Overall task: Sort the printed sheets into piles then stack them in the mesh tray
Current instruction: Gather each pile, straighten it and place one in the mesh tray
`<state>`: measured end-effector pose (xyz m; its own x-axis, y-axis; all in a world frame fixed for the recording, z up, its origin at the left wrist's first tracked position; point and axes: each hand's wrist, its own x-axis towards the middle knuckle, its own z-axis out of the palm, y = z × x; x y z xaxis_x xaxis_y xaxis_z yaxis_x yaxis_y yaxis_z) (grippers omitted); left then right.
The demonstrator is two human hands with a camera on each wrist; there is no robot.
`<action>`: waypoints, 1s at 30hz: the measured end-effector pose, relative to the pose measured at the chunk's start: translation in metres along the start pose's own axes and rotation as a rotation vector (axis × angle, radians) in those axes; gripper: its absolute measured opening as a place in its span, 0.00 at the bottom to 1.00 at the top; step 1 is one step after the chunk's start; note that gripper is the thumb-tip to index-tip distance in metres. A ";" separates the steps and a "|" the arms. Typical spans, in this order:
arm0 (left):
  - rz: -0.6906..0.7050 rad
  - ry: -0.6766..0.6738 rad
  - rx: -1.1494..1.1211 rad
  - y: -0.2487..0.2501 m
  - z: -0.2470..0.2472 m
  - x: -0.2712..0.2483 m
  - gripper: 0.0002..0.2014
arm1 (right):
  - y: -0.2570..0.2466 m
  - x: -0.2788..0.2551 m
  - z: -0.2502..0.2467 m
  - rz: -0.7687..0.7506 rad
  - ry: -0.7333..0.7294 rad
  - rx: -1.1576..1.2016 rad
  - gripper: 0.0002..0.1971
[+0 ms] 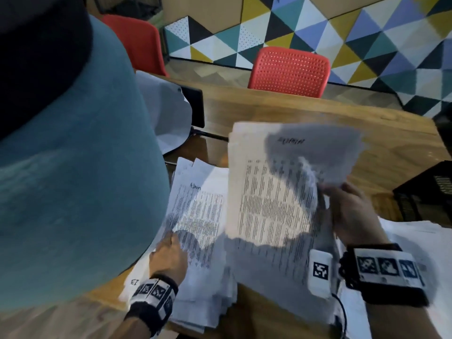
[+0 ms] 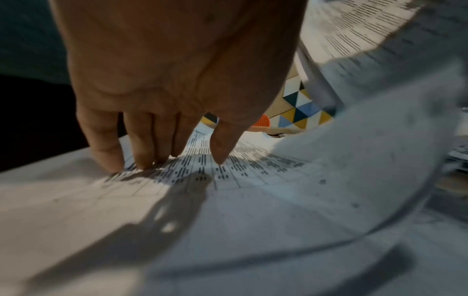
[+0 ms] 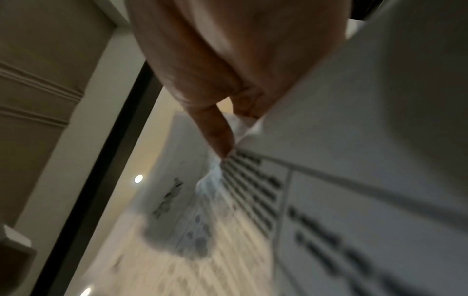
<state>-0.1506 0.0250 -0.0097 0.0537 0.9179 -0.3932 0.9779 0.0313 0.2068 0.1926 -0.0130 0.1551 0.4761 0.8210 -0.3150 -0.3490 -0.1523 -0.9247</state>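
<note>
Head view: a thick bundle of printed sheets [image 1: 276,192] is held up off the desk [image 1: 305,111] by the right hand [image 1: 352,211], whose fingers are curled round its right edge; the left hand [image 1: 168,253] is laid with straight fingers [image 2: 220,148] on the top sheet of a loose pile [image 1: 195,216] just left of the bundle; more sheets [image 1: 420,236] are seen beside the right wrist; the mesh tray [image 1: 425,189] is seen at the right edge, apart from both hands. The risk is judged to lie in the one-sided grip; the bundle could sag and fan, and sheets could be shed onto the wrong pile; the pile beneath could be skewed if it is brushed.
</note>
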 end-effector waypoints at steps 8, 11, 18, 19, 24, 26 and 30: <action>0.297 0.081 0.096 0.012 -0.023 0.030 0.28 | 0.056 0.018 0.017 0.183 0.210 -0.080 0.14; 0.180 0.082 -0.062 0.025 -0.042 0.055 0.24 | 0.094 0.018 0.024 0.226 0.237 -0.242 0.10; -0.099 0.031 -0.174 0.057 -0.050 0.070 0.38 | 0.173 0.006 0.014 0.184 0.251 -0.800 0.12; -0.141 0.052 -0.198 0.059 -0.047 0.075 0.42 | 0.177 0.007 0.010 0.194 0.288 -0.823 0.12; -0.219 0.006 -0.119 0.070 -0.045 0.091 0.46 | 0.170 0.003 0.013 0.118 0.373 -0.861 0.14; -0.206 0.004 -0.078 0.072 -0.051 0.093 0.42 | 0.166 0.005 0.017 0.108 0.363 -0.861 0.13; -0.125 0.031 -0.099 0.068 -0.050 0.100 0.37 | 0.164 0.012 0.031 0.152 0.254 -0.795 0.12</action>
<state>-0.0886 0.1392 0.0102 -0.0745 0.9162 -0.3938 0.9517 0.1833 0.2464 0.1160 -0.0110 0.0062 0.6700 0.6263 -0.3986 0.2023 -0.6706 -0.7137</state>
